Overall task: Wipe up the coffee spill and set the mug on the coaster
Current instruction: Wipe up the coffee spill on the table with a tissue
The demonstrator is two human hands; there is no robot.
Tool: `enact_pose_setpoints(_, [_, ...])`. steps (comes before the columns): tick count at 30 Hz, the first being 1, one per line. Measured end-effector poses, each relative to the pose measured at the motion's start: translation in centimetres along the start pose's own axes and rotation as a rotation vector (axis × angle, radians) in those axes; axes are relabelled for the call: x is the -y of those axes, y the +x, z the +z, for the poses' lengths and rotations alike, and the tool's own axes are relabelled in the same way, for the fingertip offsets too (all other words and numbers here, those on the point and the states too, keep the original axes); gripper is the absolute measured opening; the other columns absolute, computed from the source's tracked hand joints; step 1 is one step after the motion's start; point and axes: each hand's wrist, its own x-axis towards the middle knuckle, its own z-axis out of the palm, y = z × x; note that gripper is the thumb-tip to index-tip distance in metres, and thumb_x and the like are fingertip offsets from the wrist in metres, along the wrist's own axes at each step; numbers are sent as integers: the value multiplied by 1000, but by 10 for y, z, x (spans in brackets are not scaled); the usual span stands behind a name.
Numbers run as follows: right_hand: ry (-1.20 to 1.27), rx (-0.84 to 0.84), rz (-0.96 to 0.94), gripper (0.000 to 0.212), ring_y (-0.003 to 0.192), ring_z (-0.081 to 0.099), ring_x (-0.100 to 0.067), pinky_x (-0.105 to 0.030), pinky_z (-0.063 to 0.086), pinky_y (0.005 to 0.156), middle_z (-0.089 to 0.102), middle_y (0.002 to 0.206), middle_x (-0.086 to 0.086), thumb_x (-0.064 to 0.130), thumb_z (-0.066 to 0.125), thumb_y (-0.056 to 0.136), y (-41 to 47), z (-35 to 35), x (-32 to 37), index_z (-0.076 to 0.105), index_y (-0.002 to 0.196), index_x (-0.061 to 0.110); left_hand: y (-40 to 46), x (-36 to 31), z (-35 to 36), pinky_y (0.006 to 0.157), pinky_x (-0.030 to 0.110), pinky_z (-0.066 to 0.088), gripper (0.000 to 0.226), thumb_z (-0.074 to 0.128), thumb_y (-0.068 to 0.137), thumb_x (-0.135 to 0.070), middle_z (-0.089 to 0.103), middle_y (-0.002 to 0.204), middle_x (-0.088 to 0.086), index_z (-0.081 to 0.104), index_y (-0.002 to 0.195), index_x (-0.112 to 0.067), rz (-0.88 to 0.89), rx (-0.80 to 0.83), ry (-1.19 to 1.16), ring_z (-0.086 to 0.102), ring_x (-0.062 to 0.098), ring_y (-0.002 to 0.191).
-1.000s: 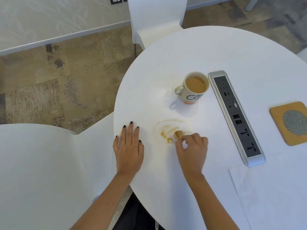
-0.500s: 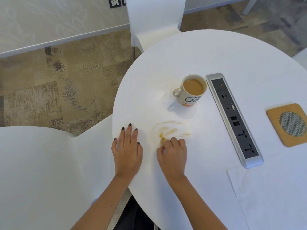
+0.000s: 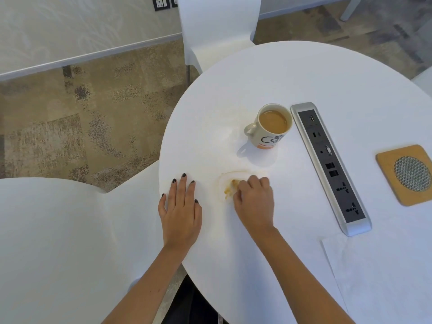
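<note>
A person's right hand (image 3: 253,202), fingers curled and pressed down on a stained white tissue (image 3: 233,183), works over the coffee spill (image 3: 228,190) near the left edge of the round white table (image 3: 304,78). Half a second ago the same hand sat lower and further left, leaving tan streaks bare above the knuckles; now it has slid right and up over them, and only a small tan patch and a faint wet ring show beside it. The wiping looks well advanced but not done. The left hand (image 3: 181,211) has stayed flat, fingers spread, on the table's left rim, bracing and holding nothing.

The mug (image 3: 268,128), upright and nearly full of milky coffee, stands on the bare table just above the spill, close beside the grey power strip (image 3: 330,164), handle pointing left. It appears untouched. The wooden coaster (image 3: 402,174), with its round mesh centre, lies empty by the right edge, well apart from the mug across the strip. A sheet of white paper (image 3: 378,277) rests at the near right.
</note>
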Motion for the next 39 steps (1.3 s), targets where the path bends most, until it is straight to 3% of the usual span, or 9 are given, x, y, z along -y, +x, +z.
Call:
enact_pose_setpoints(4, [86,124,-152,10,65,47,-26,-31,40,51,53,63,-5,4,71,63,-11,3,16,63,64,9,0,-1,-2,110,46,20,49,31,92,-24,29,157,-1,37,141,-23,2,-7,-1,26,22,144])
enact_pose_setpoints(8, [274,31,31,8,69,43,-24,-31,40,57,53,66,-5,7,68,68,-5,-3,-1,62,64,10,-1,-2,-3,110,46,21,49,33,92,-23,29,157,-2,38,141,-22,-2,-5,10,27,22,143])
enact_pose_setpoints(12, [138,12,125,2,72,47,-30,-36,45,54,56,71,-10,6,67,73,18,-7,-16,65,72,5,0,-2,-2,110,46,20,49,31,92,-24,28,157,-2,37,141,-22,-1,4,1,25,21,144])
enact_pose_setpoints(19, [86,225,-361,7,66,50,-30,-33,42,49,54,69,-9,3,70,67,7,-3,0,66,71,7,0,-2,-2,110,46,21,50,31,92,-23,28,157,-2,36,142,-22,-1,4,5,25,22,144])
enact_pose_setpoints(22, [67,275,-422,7,67,49,-27,-31,43,52,54,70,-6,6,70,67,-6,-9,-14,66,71,10,0,-2,-3,110,47,21,50,31,92,-23,28,157,-2,37,141,-22,2,7,2,25,22,144])
enact_pose_setpoints(24, [45,201,-347,9,68,50,-28,-32,46,53,55,70,-7,6,72,66,-7,-15,-30,66,71,11,0,-1,-3,110,46,21,50,31,92,-23,27,157,-3,37,141,-23,1,4,-5,25,21,145])
enact_pose_setpoints(30, [-11,-17,230,3,72,49,-32,-38,45,51,56,71,-13,2,66,76,-5,-23,-66,65,74,0,0,-2,-2,111,46,20,49,29,93,-24,29,157,-2,38,141,-22,2,4,-1,25,22,144])
enact_pose_setpoints(36, [29,33,175,5,71,53,-35,-39,47,51,57,68,-14,2,67,70,-13,-11,-20,62,68,0,-1,-2,-2,110,47,22,50,28,93,-25,30,157,-1,39,141,-22,5,1,-9,26,22,144])
enact_pose_setpoints(39, [104,110,87,4,73,53,-29,-31,44,51,57,69,-10,4,67,69,-23,-3,8,62,68,4,-1,-2,-3,110,47,22,50,28,92,-25,31,156,0,39,141,-22,3,4,-7,26,23,144])
